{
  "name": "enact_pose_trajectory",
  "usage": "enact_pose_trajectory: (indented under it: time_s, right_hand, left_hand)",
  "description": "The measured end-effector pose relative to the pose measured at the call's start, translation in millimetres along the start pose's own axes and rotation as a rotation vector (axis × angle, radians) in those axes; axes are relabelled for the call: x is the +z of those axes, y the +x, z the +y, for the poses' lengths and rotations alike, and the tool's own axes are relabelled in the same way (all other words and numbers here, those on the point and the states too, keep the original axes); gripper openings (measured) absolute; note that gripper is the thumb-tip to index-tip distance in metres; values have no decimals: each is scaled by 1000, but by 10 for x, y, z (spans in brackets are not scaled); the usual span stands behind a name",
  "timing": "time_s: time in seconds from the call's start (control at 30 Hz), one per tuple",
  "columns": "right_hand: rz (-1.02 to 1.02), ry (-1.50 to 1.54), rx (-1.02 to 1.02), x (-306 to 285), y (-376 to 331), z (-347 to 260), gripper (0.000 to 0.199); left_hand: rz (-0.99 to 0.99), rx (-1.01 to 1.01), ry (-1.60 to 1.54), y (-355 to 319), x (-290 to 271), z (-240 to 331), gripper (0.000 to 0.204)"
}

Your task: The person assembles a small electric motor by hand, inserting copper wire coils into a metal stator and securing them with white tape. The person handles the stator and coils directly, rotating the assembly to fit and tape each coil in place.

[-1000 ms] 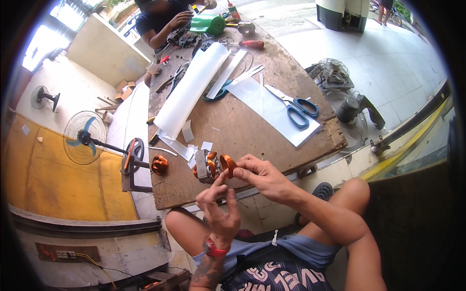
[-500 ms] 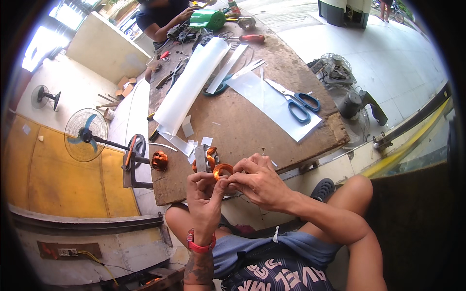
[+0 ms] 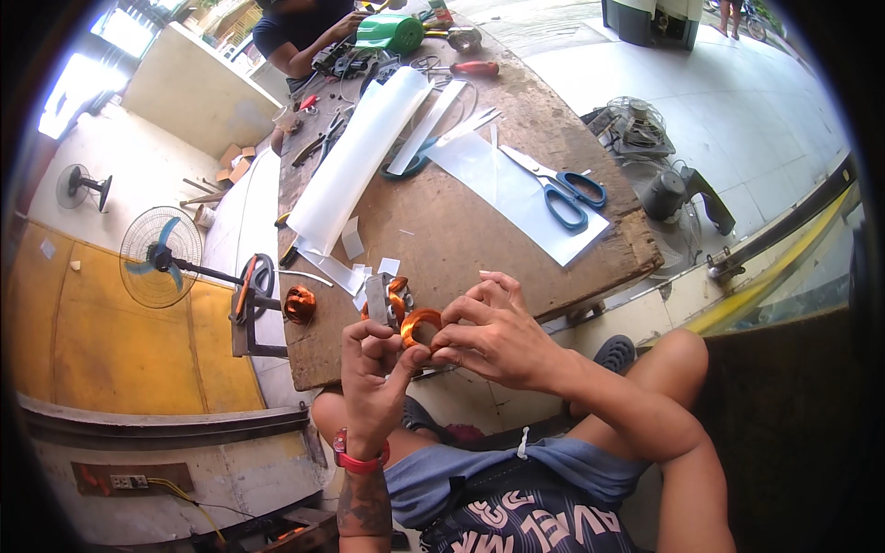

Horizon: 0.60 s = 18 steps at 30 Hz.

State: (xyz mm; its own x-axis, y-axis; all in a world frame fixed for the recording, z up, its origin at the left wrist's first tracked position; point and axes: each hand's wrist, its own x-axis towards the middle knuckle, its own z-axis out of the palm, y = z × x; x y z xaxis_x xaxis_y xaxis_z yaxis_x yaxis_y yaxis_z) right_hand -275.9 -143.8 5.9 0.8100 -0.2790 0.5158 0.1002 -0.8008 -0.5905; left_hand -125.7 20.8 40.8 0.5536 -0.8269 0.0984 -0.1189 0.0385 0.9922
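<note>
Between both hands, above the table's near edge, is a ring-shaped coil of copper wire (image 3: 408, 330). My left hand (image 3: 373, 369) pinches its lower left side with thumb and fingers. The fingertips of my right hand (image 3: 498, 339) are closed on its right side. Just beyond the coil, a grey metal motor core (image 3: 376, 297) with copper windings stands on the table, partly hidden by my left fingers. A separate bundle of copper wire (image 3: 300, 304) lies at the table's left edge.
On the wooden table (image 3: 442, 267) lie a roll of white sheet (image 3: 355, 166), blue-handled scissors (image 3: 564, 195) on a flat white sheet (image 3: 516, 198), and small cut pieces (image 3: 388, 266). A fan (image 3: 161, 258) stands left. Across the table, another person's arm (image 3: 323, 41) reaches among tools.
My left hand has moved slightly left and down. The coil has turned, so its round opening shows more. My right hand stays at its right side, with some fingers raised.
</note>
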Motion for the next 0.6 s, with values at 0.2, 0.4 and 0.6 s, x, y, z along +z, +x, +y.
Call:
enact_pose_trajectory:
  time_s: [0.2, 0.4, 0.6]
  right_hand:
    - [-13, 105, 8, 17, -13, 28, 18]
    - [50, 210, 103, 21, -25, 48, 17]
    - [26, 280, 147, 33, -17, 33, 19]
  left_hand:
    - [-31, -41, -49, 32, -10, 85, 41]
    - [105, 335, 715, 85, 30, 155, 45]
    - [69, 585, 1093, 261, -4, 156, 41]
